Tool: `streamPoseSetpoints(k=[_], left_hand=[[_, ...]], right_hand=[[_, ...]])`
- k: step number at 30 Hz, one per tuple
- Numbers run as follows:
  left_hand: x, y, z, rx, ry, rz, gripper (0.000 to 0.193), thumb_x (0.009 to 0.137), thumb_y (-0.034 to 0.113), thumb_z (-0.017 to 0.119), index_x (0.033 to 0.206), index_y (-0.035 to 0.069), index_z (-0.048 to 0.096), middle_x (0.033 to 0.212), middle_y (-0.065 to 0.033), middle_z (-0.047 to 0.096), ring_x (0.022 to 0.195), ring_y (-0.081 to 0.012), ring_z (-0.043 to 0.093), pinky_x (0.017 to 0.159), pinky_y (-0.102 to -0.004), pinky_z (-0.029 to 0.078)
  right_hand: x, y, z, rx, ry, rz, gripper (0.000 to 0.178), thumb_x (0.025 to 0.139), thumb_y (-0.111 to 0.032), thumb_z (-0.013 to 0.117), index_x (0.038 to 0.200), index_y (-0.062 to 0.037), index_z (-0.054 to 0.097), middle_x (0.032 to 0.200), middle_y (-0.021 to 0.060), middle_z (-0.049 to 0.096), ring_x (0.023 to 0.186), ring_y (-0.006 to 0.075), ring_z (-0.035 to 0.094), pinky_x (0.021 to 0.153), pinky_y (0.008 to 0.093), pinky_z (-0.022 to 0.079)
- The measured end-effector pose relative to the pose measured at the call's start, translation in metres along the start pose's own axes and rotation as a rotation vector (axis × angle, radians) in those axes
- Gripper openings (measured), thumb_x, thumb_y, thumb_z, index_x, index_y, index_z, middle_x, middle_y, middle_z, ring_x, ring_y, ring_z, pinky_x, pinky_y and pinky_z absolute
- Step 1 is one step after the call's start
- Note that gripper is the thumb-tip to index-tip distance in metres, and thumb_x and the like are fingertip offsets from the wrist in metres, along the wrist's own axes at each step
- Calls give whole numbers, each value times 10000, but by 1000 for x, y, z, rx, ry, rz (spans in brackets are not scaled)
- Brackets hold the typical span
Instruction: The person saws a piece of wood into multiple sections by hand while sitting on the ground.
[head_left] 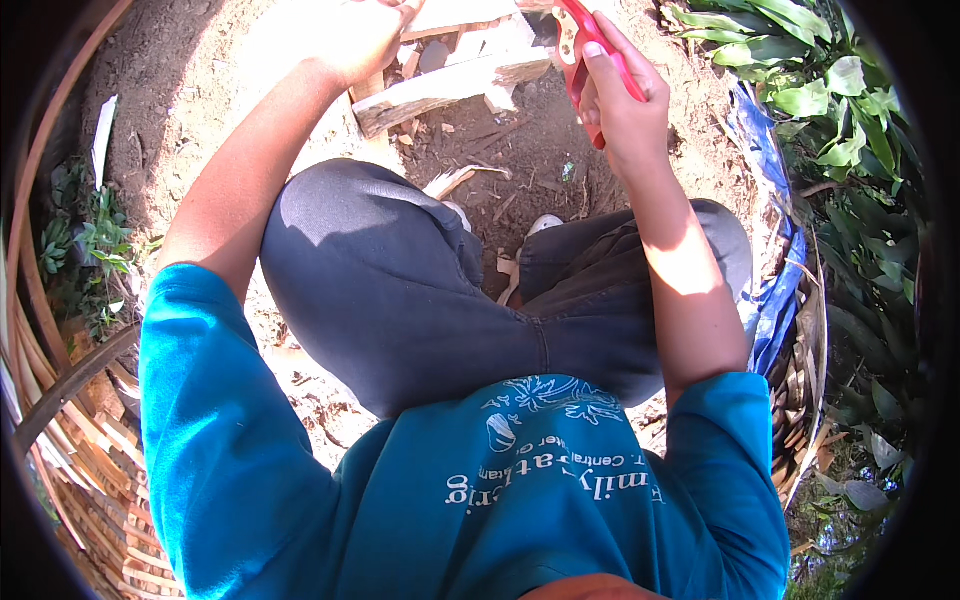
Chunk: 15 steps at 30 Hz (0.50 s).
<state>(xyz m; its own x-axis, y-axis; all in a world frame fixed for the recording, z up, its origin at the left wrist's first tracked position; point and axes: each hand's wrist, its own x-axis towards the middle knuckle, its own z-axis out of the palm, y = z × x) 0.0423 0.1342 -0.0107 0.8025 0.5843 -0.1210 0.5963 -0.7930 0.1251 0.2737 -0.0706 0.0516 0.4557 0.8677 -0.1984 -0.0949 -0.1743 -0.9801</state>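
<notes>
My right hand [625, 95] is closed round the looped red handle of a handsaw [572, 50] at the upper right. Pale metal with rivet holes shows at the handle's top; the blade is mostly blurred or out of view. At the top edge, my left hand [365, 40] is bright with glare beside a pale wood piece [450, 15], and its fingers are largely cut off by the picture's edge. Below that piece, a long split piece of wood [450, 92] lies at a slant on the ground, with smaller offcuts [500, 38] around it.
My bent legs [400, 280] frame the bare soil [510, 165], where a splintered wood scrap [455, 182] lies. Curved cane-like strips [95, 480] stand along the left. A blue sheet [780, 290] and leafy plants [830, 110] border the right side.
</notes>
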Motion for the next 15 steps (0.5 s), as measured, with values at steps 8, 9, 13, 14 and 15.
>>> streamPoseSetpoints(k=[8,9,13,14,15], left_hand=[[-6,-4,-9,34,-58,25,446,1018,266,436,1403,80,562,1322,-210,617,1180,-364,591,1025,-483,472],[-10,-14,7,196,96,175,444,1023,264,433,1402,70,558,1309,-213,624,1164,-372,598,1021,-485,475],[0,-7,9,237,207,278,439,1044,259,414,1397,36,548,1189,-243,667,1082,-391,636,1003,-489,488],[0,-8,9,158,117,201,438,1051,260,404,1396,31,546,1170,-248,672,1071,-394,642,1000,-489,491],[0,-8,10,79,29,125,437,1059,262,393,1394,26,544,1150,-254,677,1060,-397,647,998,-489,494]], right_hand=[[-105,-47,-30,-196,84,66,488,1049,-134,547,1481,82,475,568,-28,530,434,18,391,426,202,306],[-94,-44,-24,-178,59,44,478,1039,-151,577,1458,69,510,695,4,599,496,19,449,473,195,358],[5,-13,0,19,39,69,446,1000,-170,668,1401,13,603,736,-12,641,606,15,526,526,186,397],[1,-11,2,-16,50,46,446,999,-172,669,1401,11,604,742,-9,645,608,17,530,525,186,398],[-6,-7,6,-53,61,23,447,999,-175,670,1401,10,606,747,-5,649,610,19,534,524,187,399]])
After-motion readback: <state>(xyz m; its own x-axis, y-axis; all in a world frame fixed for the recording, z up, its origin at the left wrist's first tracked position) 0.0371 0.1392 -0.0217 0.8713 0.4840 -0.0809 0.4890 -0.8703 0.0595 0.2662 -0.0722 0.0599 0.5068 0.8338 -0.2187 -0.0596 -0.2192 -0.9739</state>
